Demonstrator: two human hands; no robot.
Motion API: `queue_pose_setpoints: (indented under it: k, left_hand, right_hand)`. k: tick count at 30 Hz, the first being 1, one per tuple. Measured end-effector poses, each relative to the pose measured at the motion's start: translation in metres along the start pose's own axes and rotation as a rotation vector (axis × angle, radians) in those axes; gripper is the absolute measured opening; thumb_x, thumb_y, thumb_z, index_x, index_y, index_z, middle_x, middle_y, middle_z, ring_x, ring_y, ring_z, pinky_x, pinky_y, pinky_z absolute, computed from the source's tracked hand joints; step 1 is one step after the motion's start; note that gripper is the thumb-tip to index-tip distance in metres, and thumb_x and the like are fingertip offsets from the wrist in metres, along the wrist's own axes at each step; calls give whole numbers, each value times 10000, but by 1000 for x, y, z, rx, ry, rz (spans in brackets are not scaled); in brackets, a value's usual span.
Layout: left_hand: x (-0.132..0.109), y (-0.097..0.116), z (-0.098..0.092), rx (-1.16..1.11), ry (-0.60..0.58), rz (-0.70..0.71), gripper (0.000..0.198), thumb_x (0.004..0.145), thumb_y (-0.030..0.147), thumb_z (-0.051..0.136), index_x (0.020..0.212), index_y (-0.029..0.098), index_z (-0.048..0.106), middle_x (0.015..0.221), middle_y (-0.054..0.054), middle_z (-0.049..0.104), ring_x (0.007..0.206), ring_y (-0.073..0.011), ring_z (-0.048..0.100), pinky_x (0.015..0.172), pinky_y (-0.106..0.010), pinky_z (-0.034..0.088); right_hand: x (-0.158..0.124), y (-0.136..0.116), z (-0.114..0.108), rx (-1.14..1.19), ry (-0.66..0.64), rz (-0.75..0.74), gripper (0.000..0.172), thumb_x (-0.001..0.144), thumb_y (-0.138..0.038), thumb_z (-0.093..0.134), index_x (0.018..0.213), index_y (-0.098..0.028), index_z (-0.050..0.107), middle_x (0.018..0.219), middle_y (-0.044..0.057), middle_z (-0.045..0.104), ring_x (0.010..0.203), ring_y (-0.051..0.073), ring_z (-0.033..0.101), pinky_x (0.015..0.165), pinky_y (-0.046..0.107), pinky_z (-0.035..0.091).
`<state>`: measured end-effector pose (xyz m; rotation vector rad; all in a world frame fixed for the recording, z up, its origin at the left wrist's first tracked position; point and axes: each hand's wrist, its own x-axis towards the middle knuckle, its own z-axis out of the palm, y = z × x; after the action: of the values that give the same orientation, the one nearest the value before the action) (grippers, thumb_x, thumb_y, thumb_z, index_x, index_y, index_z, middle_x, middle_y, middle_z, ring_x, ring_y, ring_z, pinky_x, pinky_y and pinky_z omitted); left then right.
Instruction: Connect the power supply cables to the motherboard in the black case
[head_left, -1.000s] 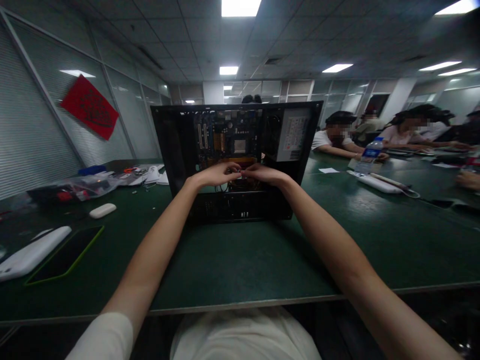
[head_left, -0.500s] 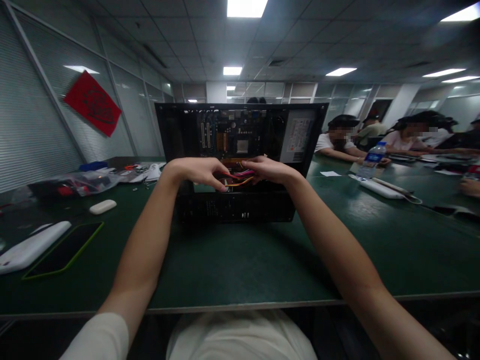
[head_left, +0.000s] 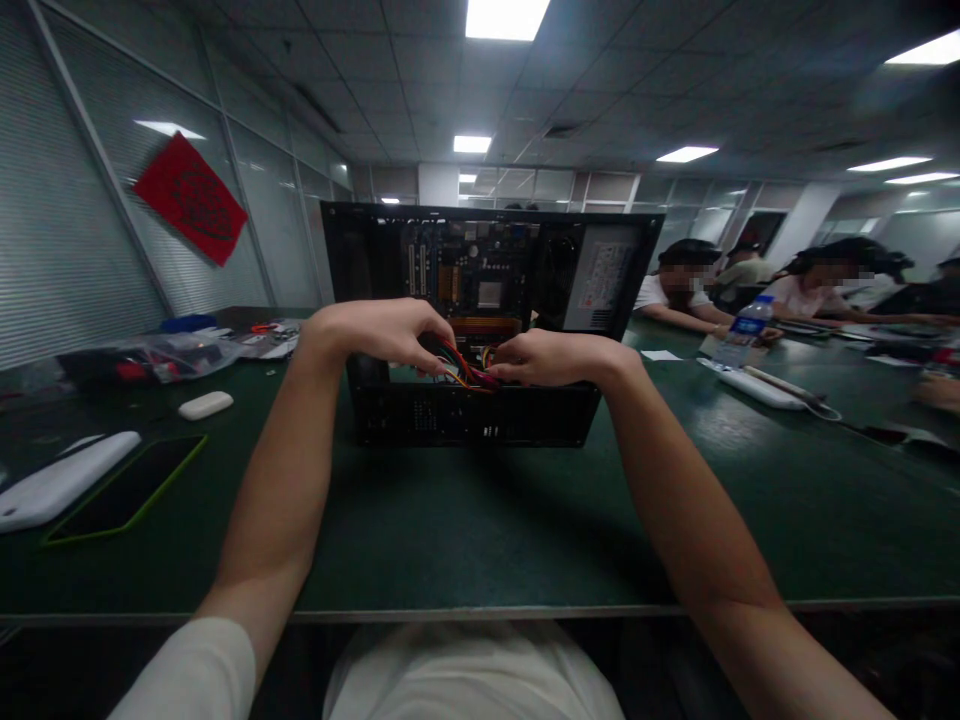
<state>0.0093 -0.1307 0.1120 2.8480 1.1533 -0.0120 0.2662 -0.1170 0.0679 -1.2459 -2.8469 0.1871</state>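
An open black computer case [head_left: 375, 270] stands on the green table [head_left: 480, 530] in front of me, with its motherboard [head_left: 480, 275] and power supply [head_left: 600, 275] showing. My left hand [head_left: 382, 335] and my right hand [head_left: 559, 358] reach into the lower part of the case. Both have their fingers pinched on a bundle of red, yellow and orange wires [head_left: 465, 368] between them. The fingertips partly hide where the wires end.
A phone with a green rim [head_left: 127, 490], a white flat device [head_left: 64, 490] and a white oval case [head_left: 205, 404] lie at the left. Plastic bags with parts [head_left: 157, 358] sit further back. A water bottle [head_left: 739, 330] and power strip [head_left: 754, 388] are at the right, where other people sit.
Both hands have come lower and nearer to me, and drawn the coloured wires out of the case. The left hand has moved left, and the wires now show between the hands.
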Motion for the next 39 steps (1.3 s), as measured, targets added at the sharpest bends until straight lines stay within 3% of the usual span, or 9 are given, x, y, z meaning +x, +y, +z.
queue_pose_setpoints:
  k: [8,14,23,30,39]
  left_hand:
    - [2,35,1,7,49,117,419,878,402,732,1244,198,735,1223,-66,767,1071,-213,704,878,-253,479]
    - [1,45,3,-17,48,154,511,832,344,762,1315,206,671,1195,-54,749,989,-190,685,774,-244,456]
    - [5,47,7,-71,251,221,536,861,359,728,1355,189,606,1040,-53,710,839,-173,626,717,-271,426]
    - [7,51,9,-78,329,266,554,871,316,717,1390,176,583,846,-4,630,739,-151,592,661,-261,409]
    - [11,53,13,-118,404,307,549,868,274,737,1381,167,576,803,20,594,701,-132,565,627,-246,397]
  right_hand:
    - [-25,-23,-10,122,45,-218,464,1019,-564,530,1075,-150,731,958,79,743,777,179,618,673,282,407]
    - [-23,-13,-14,107,-40,-198,449,1025,-540,524,977,-144,730,883,72,726,729,166,593,639,280,399]
    - [-30,-5,-19,232,30,-196,427,1010,-525,546,968,-151,746,901,81,738,786,194,637,693,294,455]
    - [-41,-1,-25,174,95,-198,477,1017,-573,535,879,-147,699,700,30,601,642,139,497,599,281,364]
    - [-46,3,-30,181,158,-208,505,1011,-609,533,861,-149,677,682,-2,513,625,116,424,573,277,307]
